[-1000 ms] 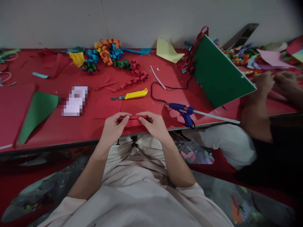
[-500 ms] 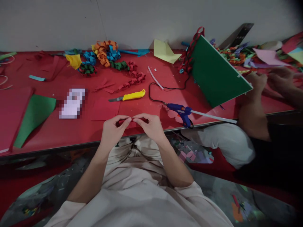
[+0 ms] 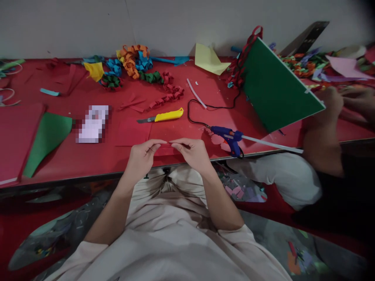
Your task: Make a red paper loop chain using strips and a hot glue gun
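Near the table's front edge, my left hand (image 3: 142,157) and my right hand (image 3: 193,153) pinch a piece of red paper (image 3: 166,150) between thumbs and fingers. The paper's outline blends into the red table, and parts of it lie behind my fingers. Behind my hands is a flat red paper sheet (image 3: 131,134). A yellow box cutter (image 3: 169,115) with its blade out lies just beyond. Right of my right hand rests a blue glue gun (image 3: 227,134) with a long white glue stick (image 3: 272,144) in its back.
Curled paper chains (image 3: 131,62) lie along the back of the red table (image 3: 96,160). A green board (image 3: 278,91) leans up at right, beside a co-worker's hands (image 3: 331,103). At left are a green paper (image 3: 48,136) and a blurred-out white rectangle (image 3: 93,124).
My fingertips have shifted along the red paper, and its lower part now shows below them. The whole view has moved slightly.
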Motion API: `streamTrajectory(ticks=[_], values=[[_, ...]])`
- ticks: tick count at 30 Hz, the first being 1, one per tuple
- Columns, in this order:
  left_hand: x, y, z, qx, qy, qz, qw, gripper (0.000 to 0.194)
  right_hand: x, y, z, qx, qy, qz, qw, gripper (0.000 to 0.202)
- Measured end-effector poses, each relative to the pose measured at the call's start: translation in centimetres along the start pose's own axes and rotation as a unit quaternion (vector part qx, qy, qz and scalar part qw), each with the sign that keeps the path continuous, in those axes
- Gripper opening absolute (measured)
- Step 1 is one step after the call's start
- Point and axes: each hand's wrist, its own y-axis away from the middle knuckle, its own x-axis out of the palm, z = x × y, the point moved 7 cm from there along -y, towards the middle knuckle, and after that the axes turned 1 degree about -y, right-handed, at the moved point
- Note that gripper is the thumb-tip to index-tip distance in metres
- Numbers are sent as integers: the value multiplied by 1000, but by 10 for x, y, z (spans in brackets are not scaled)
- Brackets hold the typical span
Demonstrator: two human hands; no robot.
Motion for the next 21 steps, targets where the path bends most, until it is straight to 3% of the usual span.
streamTrajectory(ticks=[6, 11, 16, 21], values=[[2, -3, 3, -30, 90, 4, 995, 36, -3, -1, -2, -7, 7, -10, 1000, 21], [1, -4, 9, -60, 80, -15, 995, 31, 0, -1, 1, 5, -12, 6, 1000, 20], [0, -3, 9, -55, 88, -31, 994, 29, 6, 1, -2, 47, -27, 33, 998, 32], [3, -2, 7, -64, 128, -21, 990, 36, 6, -2, -3, 34, -35, 20, 999, 21]])
